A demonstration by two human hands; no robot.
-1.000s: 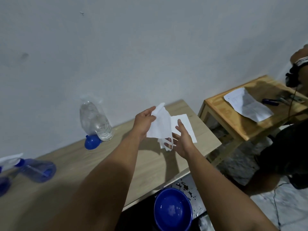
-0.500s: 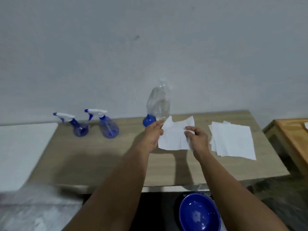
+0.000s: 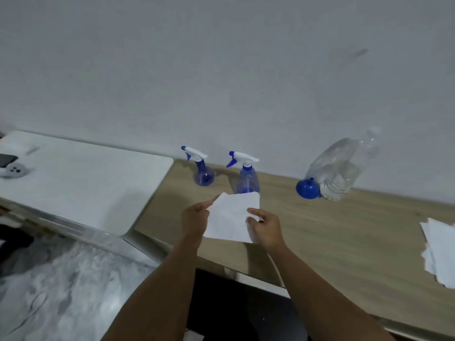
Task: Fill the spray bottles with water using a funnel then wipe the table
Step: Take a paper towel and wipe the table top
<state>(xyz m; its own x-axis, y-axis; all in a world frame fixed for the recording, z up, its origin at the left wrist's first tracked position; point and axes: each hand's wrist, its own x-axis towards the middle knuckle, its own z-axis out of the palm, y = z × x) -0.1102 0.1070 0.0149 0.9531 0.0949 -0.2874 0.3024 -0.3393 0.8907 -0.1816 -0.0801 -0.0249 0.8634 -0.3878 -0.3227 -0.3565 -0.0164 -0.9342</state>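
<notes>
A white tissue (image 3: 231, 219) was held up over the wooden table (image 3: 332, 232), stretched between both hands. The left hand (image 3: 194, 221) pinched its left edge, thumb and fingers curled onto the sheet, wrist straight, forearm reaching up from the bottom of the view. The right hand (image 3: 266, 227) pinched the right edge, fingers bent round the paper, knuckles toward the viewer, forearm coming in from lower right. Both arms were extended forward, hands level, close together.

Just behind the tissue stood two blue spray bottles with white triggers, upright near the wall: the near bottle (image 3: 247, 179) partly hidden at its base by the sheet, the far bottle (image 3: 203, 172) to its left. Right of them a blue funnel (image 3: 307, 189) lay on the table touching a clear water bottle (image 3: 342, 168), which looked tilted. A stack of tissues (image 3: 438, 249) lay at the table's right end, well apart from the hands.

Left of the wooden table was a white table (image 3: 86, 178) with a small round grey object (image 3: 13, 169) on it.
</notes>
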